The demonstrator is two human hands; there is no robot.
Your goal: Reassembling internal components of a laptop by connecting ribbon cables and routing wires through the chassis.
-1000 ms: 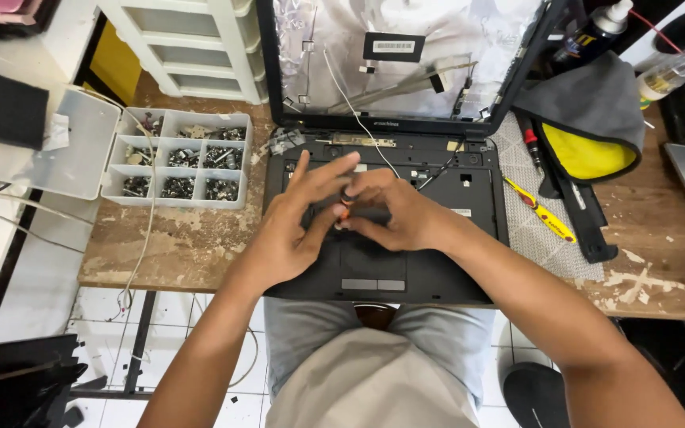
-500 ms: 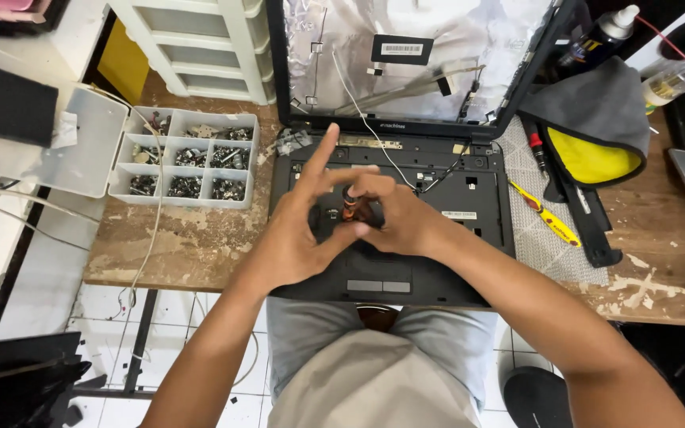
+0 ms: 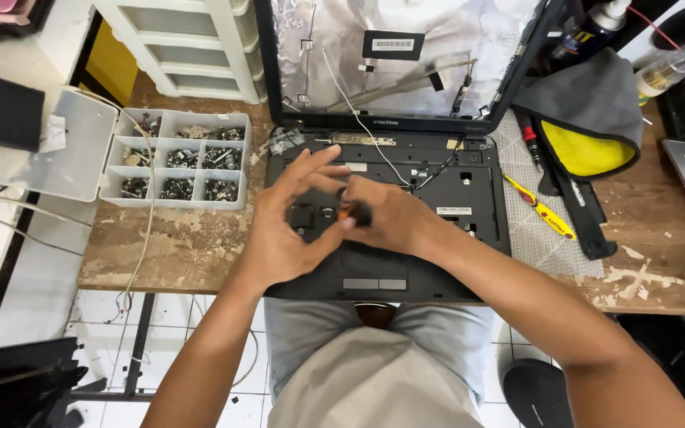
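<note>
Now our left hand (image 3: pixel 283 238) spreads wider; our right hand (image 3: pixel 386 218) grips the screwdriver (image 3: pixel 352 212), upright between both over the laptop (image 3: pixel 469 198).

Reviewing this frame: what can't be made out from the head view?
- Tool tip: the right hand grips a small dark-and-orange handle; its tip and whatever it meets on the laptop base are covered by both hands.
- Left hand: its fingertip contact is hidden by the right hand.
- Compartment tray: contents too small to tell apart.
- Spray can: cut off by the top edge.
</note>
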